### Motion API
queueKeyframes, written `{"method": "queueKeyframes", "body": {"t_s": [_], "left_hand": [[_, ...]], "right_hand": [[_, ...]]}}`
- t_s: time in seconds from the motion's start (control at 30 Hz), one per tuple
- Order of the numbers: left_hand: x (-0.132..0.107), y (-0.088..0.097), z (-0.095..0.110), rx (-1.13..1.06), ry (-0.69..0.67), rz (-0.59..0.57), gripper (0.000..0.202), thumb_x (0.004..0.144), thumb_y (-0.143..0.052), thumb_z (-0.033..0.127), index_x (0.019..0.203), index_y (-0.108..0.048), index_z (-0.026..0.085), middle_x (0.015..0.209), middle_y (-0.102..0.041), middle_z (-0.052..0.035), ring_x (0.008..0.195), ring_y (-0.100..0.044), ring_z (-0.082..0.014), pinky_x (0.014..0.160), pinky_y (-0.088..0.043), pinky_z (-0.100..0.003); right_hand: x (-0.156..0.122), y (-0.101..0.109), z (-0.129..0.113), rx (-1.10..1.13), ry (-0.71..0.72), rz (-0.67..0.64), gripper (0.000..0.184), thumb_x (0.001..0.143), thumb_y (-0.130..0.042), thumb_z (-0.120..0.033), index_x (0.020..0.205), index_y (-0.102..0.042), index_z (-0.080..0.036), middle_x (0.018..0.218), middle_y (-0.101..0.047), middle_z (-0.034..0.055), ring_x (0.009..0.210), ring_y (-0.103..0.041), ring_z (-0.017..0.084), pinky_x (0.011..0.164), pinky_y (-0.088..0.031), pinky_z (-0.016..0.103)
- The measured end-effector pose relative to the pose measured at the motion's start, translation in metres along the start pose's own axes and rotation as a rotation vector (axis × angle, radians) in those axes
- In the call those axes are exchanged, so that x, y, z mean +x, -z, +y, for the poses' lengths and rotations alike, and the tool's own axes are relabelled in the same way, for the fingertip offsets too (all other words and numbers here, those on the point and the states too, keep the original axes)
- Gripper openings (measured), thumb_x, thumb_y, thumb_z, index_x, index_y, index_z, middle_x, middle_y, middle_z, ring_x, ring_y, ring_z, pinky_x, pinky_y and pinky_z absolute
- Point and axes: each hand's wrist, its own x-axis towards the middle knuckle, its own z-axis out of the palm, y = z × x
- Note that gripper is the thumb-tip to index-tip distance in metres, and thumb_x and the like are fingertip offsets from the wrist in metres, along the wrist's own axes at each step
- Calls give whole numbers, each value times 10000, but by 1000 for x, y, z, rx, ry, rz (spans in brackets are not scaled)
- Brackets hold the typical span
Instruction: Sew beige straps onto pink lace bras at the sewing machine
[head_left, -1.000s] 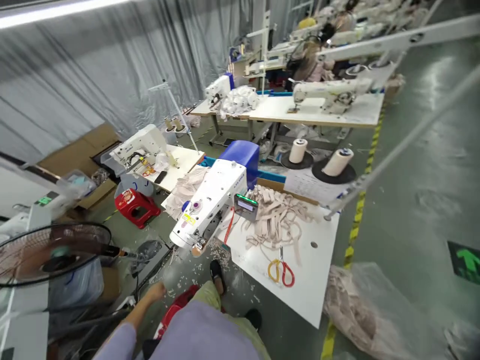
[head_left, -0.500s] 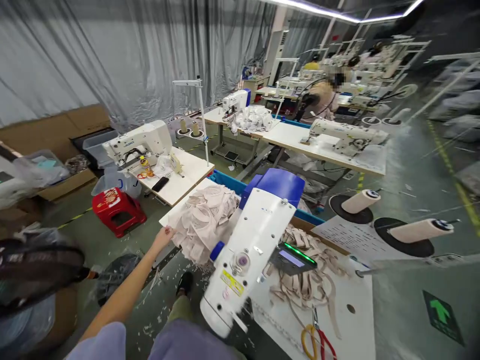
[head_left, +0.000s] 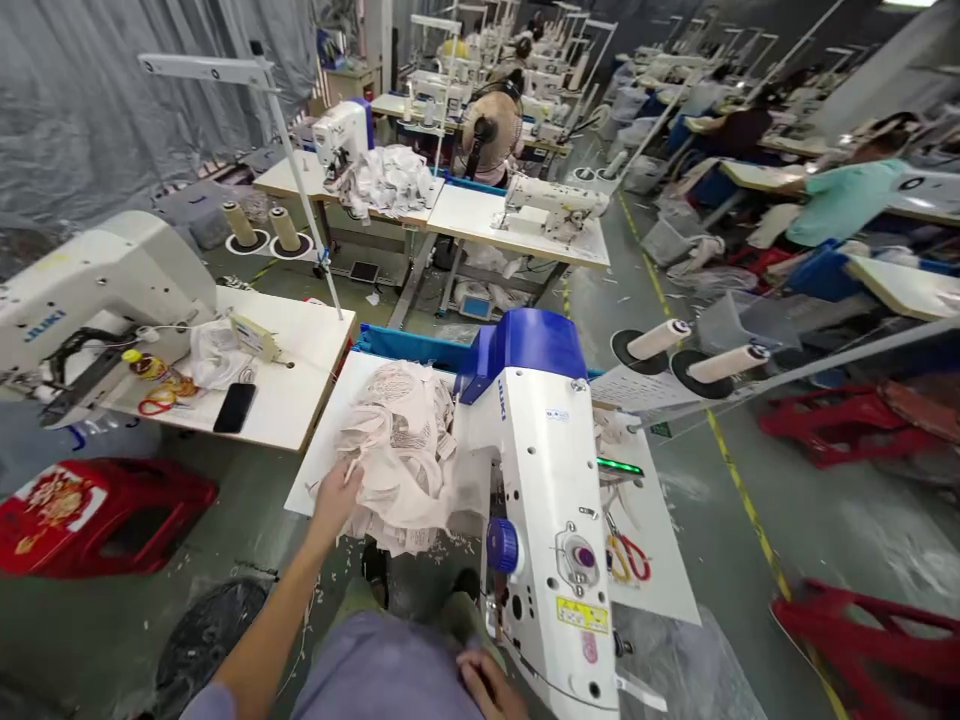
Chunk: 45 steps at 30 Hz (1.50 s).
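My left hand (head_left: pixel 335 496) reaches forward onto a heap of pale pink fabric pieces (head_left: pixel 401 450) on the white table (head_left: pixel 311 475). Its fingers curl into the edge of the heap. A white and blue sewing machine (head_left: pixel 547 500) stands right of the heap, its head pointing towards me. My right hand (head_left: pixel 491 688) rests low against my purple top, beside the machine's near end; the fingers look loosely bent and I see nothing in them. Red and yellow scissors (head_left: pixel 624 552) lie on the table right of the machine.
Left of me stands another table (head_left: pixel 289 385) with a white sewing machine (head_left: pixel 82 290), a black phone (head_left: pixel 234 407) and scissors. A red stool (head_left: pixel 90 515) sits on the floor at left, red stools at right. Thread cones (head_left: pixel 694 350) stand behind. Other people work at far tables.
My view has swung right and closer to the table. My left hand moved from the table's edge onto the fabric heap. My right hand has come into sight at the bottom.
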Motion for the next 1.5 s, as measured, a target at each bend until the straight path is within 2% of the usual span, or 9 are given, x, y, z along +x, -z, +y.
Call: {"method": "queueKeyframes", "body": {"t_s": [0.07,0.2,0.37,0.5,0.6,0.77,0.9,1.1,1.5], "left_hand": [[-11,21,10,-93,-15,-64,414,952,-466,473,1138,-642,147,1075,-727,-128,1008,-665,-285,880,-504,-367],[-43,22,44,-512,34,-301,498,882,-626,538,1208,-629,162,1036,-736,-99,853,-680,-233,772,-527,-321],[-54,22,51,-529,39,-349,458,902,-599,558,1122,-646,159,885,-706,-64,754,-652,-212,734,-532,-327],[-34,71,20,-176,-287,-195,479,908,-598,424,1337,-582,213,1386,-598,-132,1271,-569,-301,1072,-459,-413],[-32,94,4,94,-465,-601,753,828,-708,344,1526,-432,277,1593,-423,-105,1485,-353,-339,1192,-343,-434],[-50,63,-8,258,-472,-1267,400,779,-763,370,1150,-727,227,1020,-768,-30,882,-709,-237,779,-540,-277],[-34,16,-24,359,-438,-942,230,931,-580,348,1034,-744,224,980,-746,-39,960,-687,-220,858,-519,-285],[42,-36,-56,587,-259,-327,458,941,-541,243,1368,-496,85,1303,-560,-236,1319,-458,-380,1079,-352,-535],[26,-48,-94,595,-222,-329,307,947,-638,365,1162,-628,146,1270,-584,-100,1180,-559,-294,1002,-474,-487]], "right_hand": [[24,-18,-15,55,43,-14,277,888,-654,-472,1135,-689,-351,1102,-736,53,1026,-720,314,906,-616,472],[96,-55,-74,24,184,-35,1069,626,-836,-330,1573,-345,-267,1639,-327,122,1504,-292,409,1229,-281,596],[143,-87,-115,476,79,-147,497,728,-636,-237,1223,-653,-202,1296,-655,122,1248,-570,307,1079,-453,474],[129,-76,-113,646,-79,-259,137,758,-610,-317,732,-628,-185,622,-580,0,571,-538,153,516,-444,248],[114,-53,-114,778,-164,-351,232,754,-666,-399,749,-637,-169,534,-492,-48,427,-359,81,400,-259,204],[97,-26,-109,998,-277,-352,443,726,-766,-547,934,-720,-160,627,-651,2,514,-566,152,548,-502,284],[85,-30,-91,1399,-518,-101,531,728,-801,-564,1073,-758,-162,998,-789,119,1028,-724,299,986,-539,432],[74,-42,-73,1635,-614,44,430,814,-738,-548,1119,-763,-246,1251,-735,46,1307,-599,285,1144,-445,465],[77,-40,-73,1520,-614,93,313,792,-737,-499,1021,-774,-289,1134,-777,46,1343,-572,256,1055,-543,388]]}}
